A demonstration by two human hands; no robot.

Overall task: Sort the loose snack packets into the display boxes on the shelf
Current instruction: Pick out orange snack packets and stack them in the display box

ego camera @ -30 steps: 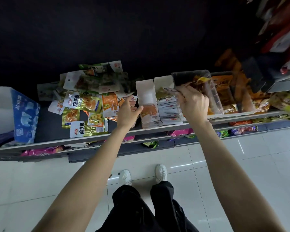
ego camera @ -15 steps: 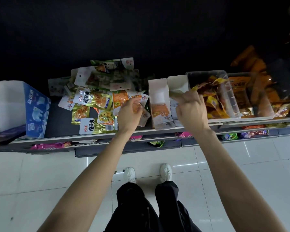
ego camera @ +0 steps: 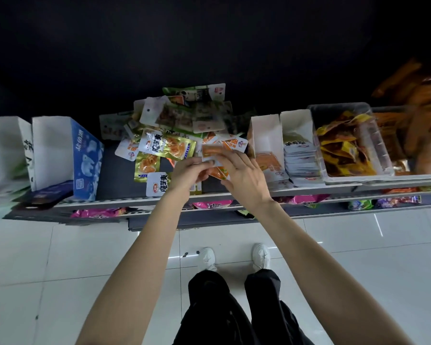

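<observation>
Gathering orange packets [ego camera: 210, 150] mid-frame: left hand [ego camera: 184, 174] pinches some, right hand [ego camera: 244, 178] fingers straight on them; next, matching white box [ego camera: 264, 135].

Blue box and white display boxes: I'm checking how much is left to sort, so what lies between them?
Head view: between the blue box and white display boxes lies the loose packet pile, both hands over its right edge.

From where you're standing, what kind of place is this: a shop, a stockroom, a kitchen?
Most likely a small shop's snack aisle. A metal shelf holds white display boxes of packets and a clear bin of yellow snacks, loose snack packets lie piled beside them, and more stock sits on a lower shelf above a white tiled floor.
</observation>
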